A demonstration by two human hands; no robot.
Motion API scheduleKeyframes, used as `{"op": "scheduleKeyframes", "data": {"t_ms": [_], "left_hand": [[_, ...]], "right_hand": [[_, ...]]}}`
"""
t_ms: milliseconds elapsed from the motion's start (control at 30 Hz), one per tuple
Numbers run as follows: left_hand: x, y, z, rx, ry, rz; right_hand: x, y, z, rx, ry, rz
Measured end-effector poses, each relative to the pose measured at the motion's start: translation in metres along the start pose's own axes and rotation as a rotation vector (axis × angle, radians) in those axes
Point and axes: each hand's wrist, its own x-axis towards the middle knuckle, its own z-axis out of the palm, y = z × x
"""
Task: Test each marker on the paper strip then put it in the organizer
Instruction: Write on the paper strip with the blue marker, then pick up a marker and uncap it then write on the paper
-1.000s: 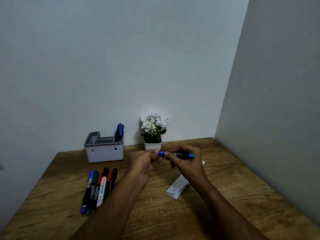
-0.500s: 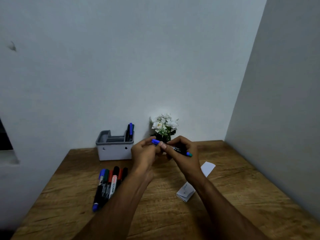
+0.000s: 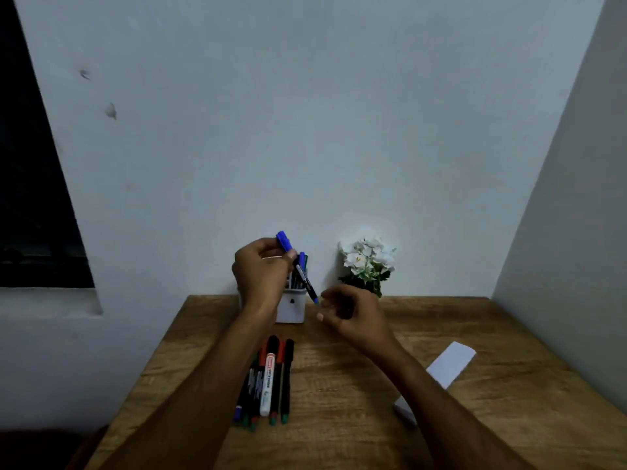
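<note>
My left hand [image 3: 263,274] grips a blue-capped marker [image 3: 305,279] near its cap, slanted with the cap up, in front of the white organizer [image 3: 291,308] at the table's back. A few markers [image 3: 301,266] stand in the organizer. My right hand [image 3: 349,313] hovers just right of the marker's lower end, fingers loosely curled, holding nothing. Several markers [image 3: 268,381] lie in a row on the table near my left forearm. The white paper strip [image 3: 448,368] lies to the right, partly under my right forearm.
A small pot of white flowers [image 3: 368,262] stands at the back, right of the organizer. The wooden table [image 3: 339,401] sits in a corner, with walls behind and to the right. Its left edge runs diagonally past the marker row.
My right hand has let go of the blue marker. My left hand now holds it alone and has carried it left to the organizer. The view has turned left.
</note>
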Motion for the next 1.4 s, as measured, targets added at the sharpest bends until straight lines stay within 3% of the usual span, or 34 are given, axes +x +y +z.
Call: {"op": "scheduleKeyframes", "data": {"t_ms": [300,767,1400], "left_hand": [[0.048,0.009,0.009,0.167,-0.031,0.188],[0.06,-0.048,0.035,0.432,-0.149,0.037],[0.019,-0.054,0.004,0.474,-0.139,0.14]], "right_hand": [[0.012,-0.001,0.017,-0.091,-0.038,-0.012],[0.023,0.015,0.019,-0.138,-0.064,0.003],[-0.002,0.001,0.032,-0.183,-0.113,0.047]]}}
